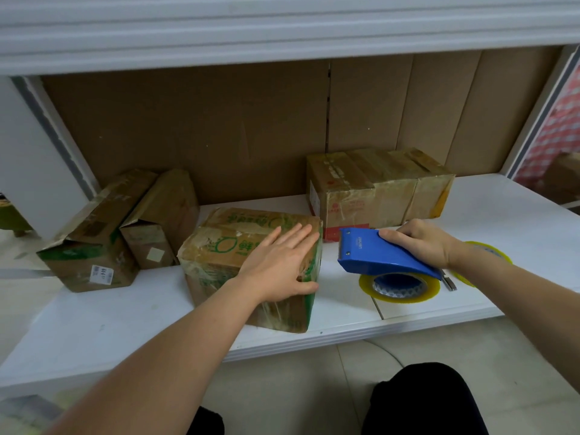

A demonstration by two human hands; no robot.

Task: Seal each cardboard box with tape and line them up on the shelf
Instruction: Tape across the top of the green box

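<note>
Head view, item one: the hands.

**Inspector:** State the left hand [277,265].

**Assistant:** It lies flat on the top of the green-printed box [251,265], fingers straight and spread, thumb hooked over the near right edge. It presses rather than grasps.

**Inspector:** Right hand [419,241]?

**Assistant:** Its fingers are curled over the back of the blue tape dispenser [383,255] and grasp it. The dispenser sits just right of the green-printed box, apart from it, toothed end pointing left. Its tape roll [398,285], yellowish and clear, rests on the white shelf [125,315].

**Inspector:** Position of the boxes.

**Assistant:** The green-printed box stands near the front edge of the shelf, about the middle, turned slightly off square. Its top flaps are down and glossy tape shows across top and sides. Behind and to the right, a long taped box [376,186] with red print stands close to the cardboard backing [219,127]. To the left are two more: a left open box [91,243] with a flap raised and a white label on its front, and a tilted box [160,221] leaning beside it, the two touching.

**Inspector:** Other items?

**Assistant:** A second tape roll [489,251] lies behind the right wrist, partly hidden. A small grey metal piece [448,282] lies beside the dispenser; I cannot tell what it is.
</note>
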